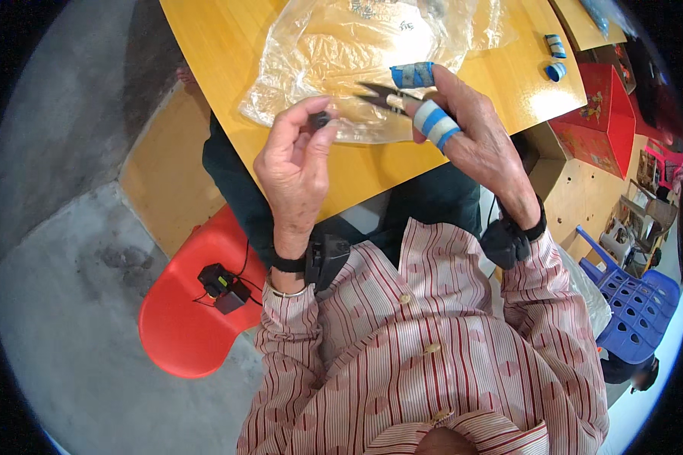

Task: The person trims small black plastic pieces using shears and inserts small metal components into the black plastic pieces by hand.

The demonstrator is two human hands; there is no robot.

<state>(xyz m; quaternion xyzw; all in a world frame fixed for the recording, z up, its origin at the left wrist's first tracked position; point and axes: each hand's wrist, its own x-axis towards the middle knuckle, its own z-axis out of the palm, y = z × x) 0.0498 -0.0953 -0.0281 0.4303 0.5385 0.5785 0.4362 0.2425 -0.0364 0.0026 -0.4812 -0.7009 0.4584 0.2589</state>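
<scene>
My left hand pinches a small black piece between thumb and fingertips; its exact kind is too small to make out. To its right, my right hand is closed around a pair of thread snips, whose dark pointed blades stand apart and aim toward the left hand. Blue and white tape wraps cover parts of the right thumb and a finger. Beneath both hands, a clear plastic bag lies crumpled on the yellow table.
Two blue-and-white tape rolls lie at the table's right edge, near a red box. On my left, a red chair carries a small black device with cables. A blue plastic chair stands at the right.
</scene>
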